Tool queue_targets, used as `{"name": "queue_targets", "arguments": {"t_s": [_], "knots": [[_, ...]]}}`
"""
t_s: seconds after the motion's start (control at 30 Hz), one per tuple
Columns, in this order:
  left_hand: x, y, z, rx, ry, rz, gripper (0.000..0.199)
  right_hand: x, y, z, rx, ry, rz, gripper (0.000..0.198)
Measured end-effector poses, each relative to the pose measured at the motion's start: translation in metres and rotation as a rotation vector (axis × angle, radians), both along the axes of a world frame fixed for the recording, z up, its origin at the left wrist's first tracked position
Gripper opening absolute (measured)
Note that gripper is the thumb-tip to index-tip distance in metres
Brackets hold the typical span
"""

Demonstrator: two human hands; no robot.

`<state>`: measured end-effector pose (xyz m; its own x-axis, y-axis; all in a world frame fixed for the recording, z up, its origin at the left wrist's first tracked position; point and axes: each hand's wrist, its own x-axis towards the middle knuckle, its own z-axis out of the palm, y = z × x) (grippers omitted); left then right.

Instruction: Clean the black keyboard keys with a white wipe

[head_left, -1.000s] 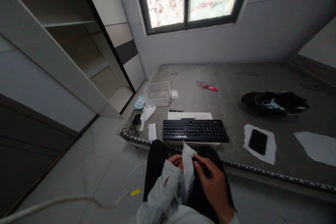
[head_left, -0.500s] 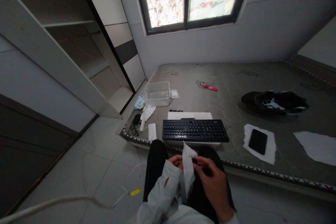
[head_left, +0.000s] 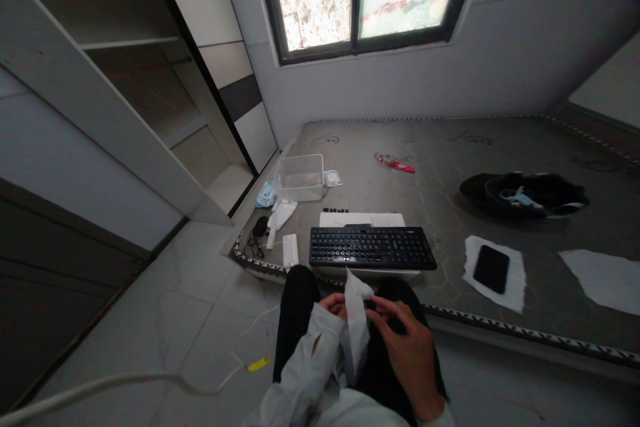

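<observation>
My left hand and my right hand meet over my lap and both pinch a white tissue that stands up between them. Something small and dark sits at my right fingertips against the tissue; I cannot tell what it is. Just beyond my knees a black keyboard lies on a white sheet at the near edge of a grey mattress. A short row of small black keycaps rests behind the keyboard.
On the mattress lie a clear plastic box, a white packet, a black phone on white paper, a dark bag and a red wrapper. An open wardrobe stands left. A white cable crosses the floor.
My right fingers have shifted slightly along the tissue. The rest is as it was.
</observation>
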<state>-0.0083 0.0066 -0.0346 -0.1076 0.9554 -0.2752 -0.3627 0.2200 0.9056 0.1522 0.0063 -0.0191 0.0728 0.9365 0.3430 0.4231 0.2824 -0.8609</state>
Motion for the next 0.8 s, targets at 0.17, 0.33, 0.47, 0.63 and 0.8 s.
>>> {"name": "queue_targets", "arguments": {"t_s": [0.17, 0.33, 0.47, 0.63, 0.8], "knots": [[0.002, 0.002, 0.002, -0.039, -0.008, 0.011, 0.032, 0.0, 0.0, 0.001, -0.024, 0.013, -0.011, 0.029], [0.002, 0.006, 0.004, -0.039, 0.034, 0.003, 0.022, 0.0, 0.004, -0.001, -0.125, 0.057, -0.063, 0.028], [-0.002, 0.003, -0.002, -0.069, 0.053, 0.049, 0.022, 0.003, 0.013, -0.008, -0.21, 0.117, -0.062, 0.03], [-0.008, -0.006, -0.009, -0.104, 0.013, 0.086, 0.032, 0.008, 0.025, -0.012, -0.294, 0.111, 0.01, 0.031], [-0.011, -0.009, -0.008, -0.116, -0.008, 0.133, 0.033, 0.006, 0.034, -0.012, -0.37, 0.158, 0.023, 0.036]]}}
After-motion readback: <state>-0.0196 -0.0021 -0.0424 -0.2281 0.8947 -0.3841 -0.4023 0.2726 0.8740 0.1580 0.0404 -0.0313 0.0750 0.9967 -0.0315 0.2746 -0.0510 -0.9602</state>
